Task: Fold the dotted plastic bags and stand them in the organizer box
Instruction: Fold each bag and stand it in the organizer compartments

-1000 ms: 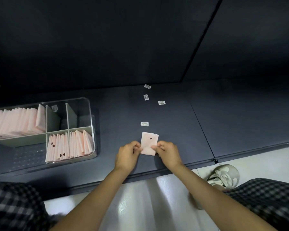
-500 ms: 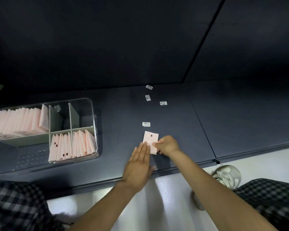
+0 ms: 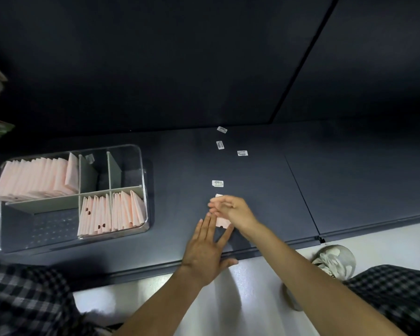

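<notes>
Organizer box [image 3: 141, 166] left of bag [image 3: 222, 222]; hands [image 3: 230, 209] on bag.

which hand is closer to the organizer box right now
Left. The left hand lies flat on the counter, to the right of the organizer box with bare counter between them. The right hand is further right, over the pink bag.

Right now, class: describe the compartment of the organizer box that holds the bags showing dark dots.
Find the clear organizer box at the dark table's left. Its near row's middle compartment holds standing pink bags; only these show dark dots.
</notes>
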`<action>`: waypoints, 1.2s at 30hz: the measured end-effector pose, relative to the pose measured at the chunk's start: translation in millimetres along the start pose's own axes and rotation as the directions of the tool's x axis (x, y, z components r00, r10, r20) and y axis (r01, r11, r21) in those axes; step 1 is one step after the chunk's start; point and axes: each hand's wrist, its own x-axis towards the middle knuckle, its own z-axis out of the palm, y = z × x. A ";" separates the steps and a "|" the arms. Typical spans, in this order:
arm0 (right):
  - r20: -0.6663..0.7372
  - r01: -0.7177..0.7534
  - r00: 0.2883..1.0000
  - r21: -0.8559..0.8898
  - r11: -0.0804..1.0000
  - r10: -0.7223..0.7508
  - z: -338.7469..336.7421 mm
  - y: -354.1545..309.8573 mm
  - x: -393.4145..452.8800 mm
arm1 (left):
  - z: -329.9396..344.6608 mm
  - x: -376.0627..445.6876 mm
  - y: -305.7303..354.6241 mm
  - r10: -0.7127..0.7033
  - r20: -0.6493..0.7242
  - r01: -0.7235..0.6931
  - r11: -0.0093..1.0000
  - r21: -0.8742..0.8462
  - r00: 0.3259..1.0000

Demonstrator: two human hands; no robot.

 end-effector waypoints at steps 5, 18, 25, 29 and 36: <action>-0.132 0.124 0.978 -0.258 0.958 -0.162 -13.4 -8.9 22.1 | -9.0 -1.5 0.1 -0.018 -0.018 0.019 1.000 0.017 1.000; -0.194 -0.053 0.965 -0.805 0.591 -0.177 -15.2 15.5 -1.3 | -30.7 20.3 -5.8 -0.625 0.207 0.444 0.250 -0.860 0.752; 0.028 0.207 0.953 -0.790 0.577 -0.303 -10.7 22.2 -23.0 | -55.3 15.2 -15.9 -0.469 0.264 0.504 0.514 -0.694 0.843; 0.294 0.410 0.911 -0.717 0.564 -0.290 -0.1 -2.0 -32.1 | -92.4 -3.4 -47.5 -0.203 0.176 0.268 0.768 -0.582 0.963; 0.173 0.223 0.969 -0.322 0.920 -0.175 40.1 -45.0 -42.8 | -111.8 -46.7 -128.9 -0.393 -0.279 0.310 0.903 -0.298 0.876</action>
